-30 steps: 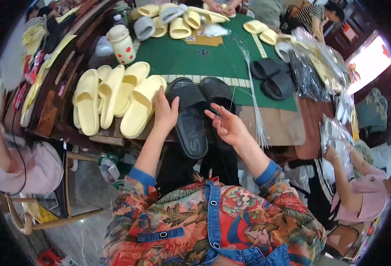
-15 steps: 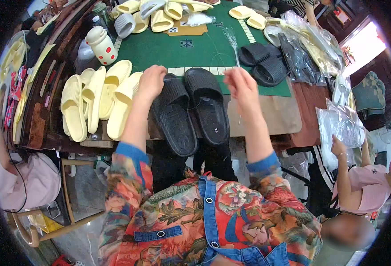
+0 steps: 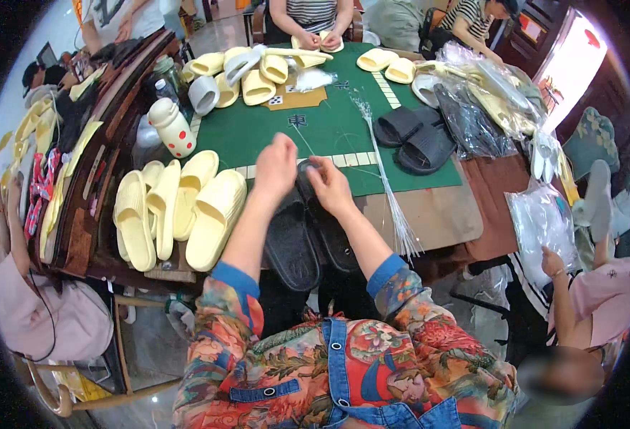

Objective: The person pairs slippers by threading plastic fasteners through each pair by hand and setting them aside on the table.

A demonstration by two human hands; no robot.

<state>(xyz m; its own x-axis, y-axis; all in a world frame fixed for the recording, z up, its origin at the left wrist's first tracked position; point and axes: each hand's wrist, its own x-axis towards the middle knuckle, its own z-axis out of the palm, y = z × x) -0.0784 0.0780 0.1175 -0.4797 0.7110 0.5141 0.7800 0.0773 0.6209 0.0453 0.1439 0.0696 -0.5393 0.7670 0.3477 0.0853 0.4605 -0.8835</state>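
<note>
A pair of black slippers stands at the table's near edge: the left slipper (image 3: 291, 247) and the right slipper (image 3: 338, 249), toes pointing away from me. My arms and hands cover most of their straps. Above the left slipper's toe, my left hand (image 3: 277, 168) is closed; its fingertips face away and what they pinch is hidden. My right hand (image 3: 331, 187) is over the right slipper's strap, its thumb and fingers closed on a thin clear plastic strand (image 3: 305, 141) that rises toward the far left. Right of it lies a bundle of clear plastic strands (image 3: 386, 189).
Several cream slippers (image 3: 215, 222) stand at left, with a white red-dotted bottle (image 3: 170, 129) behind. Another black pair (image 3: 422, 143) lies right on the green mat (image 3: 243, 132). More slippers fill the far side. People sit around; a hand at right holds a clear bag (image 3: 544, 222).
My right hand has moved left, off the bundle of strands, to the slippers. My left hand has shifted right, toward it. The view has tilted up, showing a person across the table.
</note>
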